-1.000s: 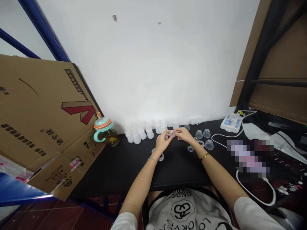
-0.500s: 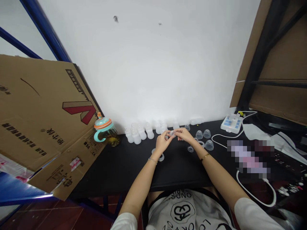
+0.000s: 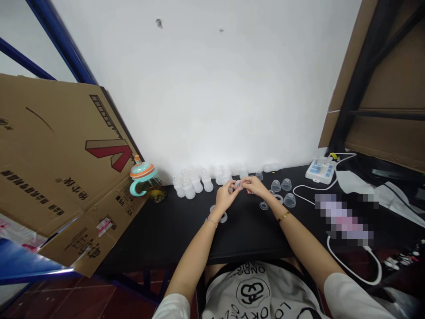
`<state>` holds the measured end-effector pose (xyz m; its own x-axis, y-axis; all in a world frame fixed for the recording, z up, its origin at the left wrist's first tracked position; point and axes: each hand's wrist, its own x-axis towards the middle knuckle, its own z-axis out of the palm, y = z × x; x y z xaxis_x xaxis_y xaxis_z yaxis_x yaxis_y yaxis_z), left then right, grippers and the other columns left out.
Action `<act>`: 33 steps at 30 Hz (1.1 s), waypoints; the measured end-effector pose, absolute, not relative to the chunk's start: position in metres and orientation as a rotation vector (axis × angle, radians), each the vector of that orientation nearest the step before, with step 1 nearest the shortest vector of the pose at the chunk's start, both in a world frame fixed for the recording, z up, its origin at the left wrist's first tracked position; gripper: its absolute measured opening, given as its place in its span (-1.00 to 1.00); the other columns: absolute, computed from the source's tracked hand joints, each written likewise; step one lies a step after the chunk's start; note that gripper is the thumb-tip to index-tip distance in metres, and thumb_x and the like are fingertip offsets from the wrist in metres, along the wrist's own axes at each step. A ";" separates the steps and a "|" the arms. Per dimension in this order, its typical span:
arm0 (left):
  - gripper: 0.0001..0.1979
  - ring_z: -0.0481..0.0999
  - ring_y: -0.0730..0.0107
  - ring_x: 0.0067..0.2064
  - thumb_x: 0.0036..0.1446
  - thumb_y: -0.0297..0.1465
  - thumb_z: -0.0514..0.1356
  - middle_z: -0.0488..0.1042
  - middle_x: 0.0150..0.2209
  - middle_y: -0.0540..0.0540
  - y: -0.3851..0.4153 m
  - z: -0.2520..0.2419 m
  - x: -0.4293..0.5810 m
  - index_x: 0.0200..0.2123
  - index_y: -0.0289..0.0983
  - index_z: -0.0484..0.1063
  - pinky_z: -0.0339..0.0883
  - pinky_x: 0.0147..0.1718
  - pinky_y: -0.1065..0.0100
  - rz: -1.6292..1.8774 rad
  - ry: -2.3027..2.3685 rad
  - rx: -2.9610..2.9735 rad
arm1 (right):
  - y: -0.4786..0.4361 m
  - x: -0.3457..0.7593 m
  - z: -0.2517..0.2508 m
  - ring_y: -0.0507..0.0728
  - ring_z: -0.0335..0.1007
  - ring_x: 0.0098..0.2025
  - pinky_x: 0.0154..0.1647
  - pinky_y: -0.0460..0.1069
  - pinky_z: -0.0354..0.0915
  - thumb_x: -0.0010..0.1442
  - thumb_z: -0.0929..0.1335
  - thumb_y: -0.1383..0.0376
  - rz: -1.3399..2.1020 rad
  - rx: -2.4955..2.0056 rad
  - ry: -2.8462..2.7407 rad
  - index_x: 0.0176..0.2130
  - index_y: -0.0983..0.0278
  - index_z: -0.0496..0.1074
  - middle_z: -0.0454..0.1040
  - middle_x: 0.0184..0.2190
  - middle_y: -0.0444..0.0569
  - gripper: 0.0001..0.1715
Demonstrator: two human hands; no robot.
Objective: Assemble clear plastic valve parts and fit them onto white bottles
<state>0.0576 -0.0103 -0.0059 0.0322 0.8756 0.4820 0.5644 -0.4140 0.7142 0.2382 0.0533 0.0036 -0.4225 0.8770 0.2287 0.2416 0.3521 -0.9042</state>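
My left hand [image 3: 226,195] and my right hand [image 3: 255,186] meet above the black table, fingers pinched round a small translucent ring [image 3: 238,184], which looks like a bottle collar; fingertips cover part of it. Beneath my left wrist lie clear rings [image 3: 223,217], partly hidden. Close to my right forearm are a silicone-looking nipple piece [image 3: 264,205] and another ring [image 3: 278,199]. Several clear dome caps [image 3: 289,200] stand to the right of my right hand. Small milky baby bottles [image 3: 189,191] are grouped upright to the left, with more behind my hands along the wall.
On the left a teal-lidded jug [image 3: 142,177] stands beside a large cardboard box [image 3: 63,155]. To the right lie a white power strip [image 3: 320,171], its cable [image 3: 300,188] and a blurred-out item [image 3: 343,219]. A white wall [image 3: 212,97] rises behind the black table [image 3: 159,235].
Both hands stay in nearly the same place with the ring between them; the ring seems slightly turned. The camera view has shifted a little.
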 end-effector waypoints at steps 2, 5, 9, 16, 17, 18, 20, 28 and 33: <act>-0.64 0.46 0.49 -0.49 0.18 -0.15 0.29 0.63 -0.27 0.02 -0.011 -0.005 0.057 0.00 -0.15 0.50 0.26 -0.42 0.43 1.332 1.473 1.986 | 0.055 0.238 0.002 -0.02 0.17 -0.72 -0.66 -0.15 0.08 0.06 0.33 0.25 1.082 -0.968 -1.865 -0.26 0.37 0.57 0.29 -0.79 -0.24 -0.70; -0.65 0.45 0.50 -0.49 0.17 -0.15 0.28 0.62 -0.27 0.03 -0.012 -0.004 0.057 -0.01 -0.15 0.51 0.27 -0.41 0.44 1.330 1.471 1.984 | 0.056 0.239 0.000 -0.02 0.16 -0.73 -0.65 -0.15 0.07 0.07 0.34 0.24 1.089 -0.958 -1.867 -0.26 0.36 0.58 0.27 -0.80 -0.24 -0.69; -0.67 0.45 0.51 -0.50 0.17 -0.19 0.29 0.62 -0.28 0.04 -0.011 -0.004 0.057 -0.02 -0.16 0.51 0.27 -0.41 0.44 1.340 1.461 1.969 | 0.057 0.239 0.000 -0.02 0.14 -0.73 -0.65 -0.14 0.06 0.07 0.35 0.23 1.086 -0.954 -1.868 -0.27 0.35 0.58 0.27 -0.80 -0.25 -0.70; -0.65 0.47 0.48 -0.50 0.18 -0.21 0.28 0.62 -0.27 0.01 -0.011 -0.004 0.057 0.01 -0.18 0.51 0.30 -0.40 0.42 1.344 1.448 1.976 | 0.054 0.238 0.002 -0.03 0.11 -0.73 -0.65 -0.13 0.03 0.08 0.35 0.22 1.000 -0.978 -1.881 -0.32 0.35 0.59 0.24 -0.80 -0.25 -0.72; -0.65 0.48 0.48 -0.50 0.19 -0.20 0.27 0.62 -0.27 0.01 -0.011 -0.004 0.057 0.01 -0.18 0.51 0.31 -0.40 0.42 1.344 1.443 1.975 | 0.054 0.238 0.002 -0.03 0.11 -0.73 -0.65 -0.13 0.03 0.08 0.35 0.23 0.996 -0.982 -1.878 -0.32 0.35 0.59 0.24 -0.81 -0.25 -0.72; -0.64 0.48 0.48 -0.50 0.19 -0.20 0.26 0.62 -0.26 0.00 -0.011 -0.005 0.057 0.02 -0.17 0.51 0.31 -0.39 0.42 1.344 1.441 1.972 | 0.053 0.237 0.002 -0.03 0.11 -0.74 -0.65 -0.13 0.03 0.07 0.35 0.24 1.003 -0.988 -1.865 -0.32 0.36 0.59 0.24 -0.81 -0.25 -0.73; -0.61 0.48 0.48 -0.49 0.19 -0.19 0.26 0.62 -0.23 -0.01 -0.010 -0.005 0.057 0.06 -0.17 0.49 0.33 -0.39 0.42 1.341 1.436 1.965 | 0.051 0.236 0.003 -0.02 0.14 -0.74 -0.67 -0.13 0.05 0.08 0.35 0.25 1.041 -0.999 -1.824 -0.31 0.36 0.58 0.27 -0.80 -0.25 -0.73; -0.61 0.51 0.44 -0.41 0.32 -0.19 0.12 0.58 -0.19 -0.06 -0.011 -0.001 0.057 0.10 -0.20 0.50 0.41 -0.35 0.39 1.412 1.373 2.010 | 0.047 0.231 0.005 -0.02 0.34 -0.66 -0.65 -0.15 0.24 0.09 0.35 0.27 1.245 -0.905 -1.838 -0.09 0.33 0.53 0.62 -0.46 -0.06 -0.62; -0.64 0.52 0.40 -0.32 0.36 -0.20 0.09 0.56 -0.15 -0.10 -0.014 0.001 0.056 0.09 -0.19 0.50 0.43 -0.33 0.40 1.436 1.354 2.053 | 0.046 0.232 0.004 -0.02 0.38 -0.64 -0.64 -0.16 0.27 0.14 0.37 0.21 1.256 -0.868 -1.871 -0.10 0.33 0.51 0.63 -0.44 -0.04 -0.64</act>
